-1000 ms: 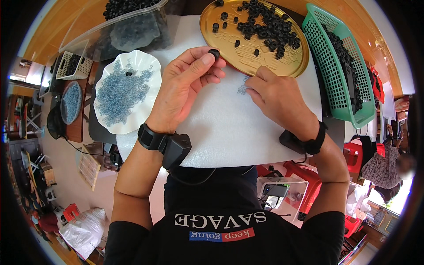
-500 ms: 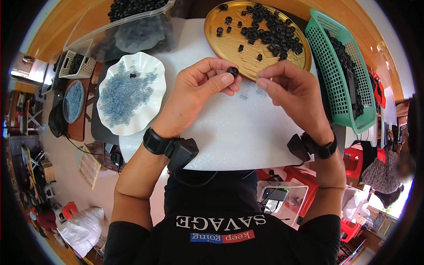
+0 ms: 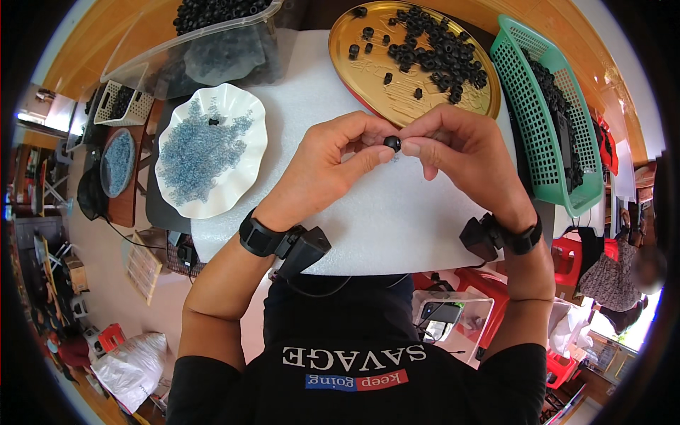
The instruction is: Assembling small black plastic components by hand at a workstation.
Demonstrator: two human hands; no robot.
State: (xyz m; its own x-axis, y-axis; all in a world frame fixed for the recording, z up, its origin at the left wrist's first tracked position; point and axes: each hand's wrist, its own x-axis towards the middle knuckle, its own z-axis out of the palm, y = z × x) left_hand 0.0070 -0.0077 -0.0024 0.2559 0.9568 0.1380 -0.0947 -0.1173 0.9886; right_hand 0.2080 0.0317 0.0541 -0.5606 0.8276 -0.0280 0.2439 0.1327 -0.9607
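Observation:
Between the thumb and fingers of my left hand (image 3: 333, 152) is a small round black plastic part (image 3: 392, 144), held over the white-covered table. My right hand (image 3: 460, 145) is closed in a pinch, its thumb and fingertips touching the part's right side. Whatever those fingertips hold is hidden or too small to make out. To the left, a white scalloped plate (image 3: 251, 166) bears many small translucent bluish pieces (image 3: 195, 159) and one black bit. Beyond my hands stands a round gold tray (image 3: 354, 67) with loose black parts (image 3: 443, 53) like the held one.
A green plastic basket (image 3: 542, 159) of black parts stands at the right. At the back left is a clear bin (image 3: 212, 49) of black parts. Farther left are a small cream basket (image 3: 138, 110) and a dish of bluish pieces (image 3: 119, 163). The table's near edge lies by my waist.
My left hand has moved right and nearer to me with the black part. My right hand has come in from the side, and its fingertips now meet the part.

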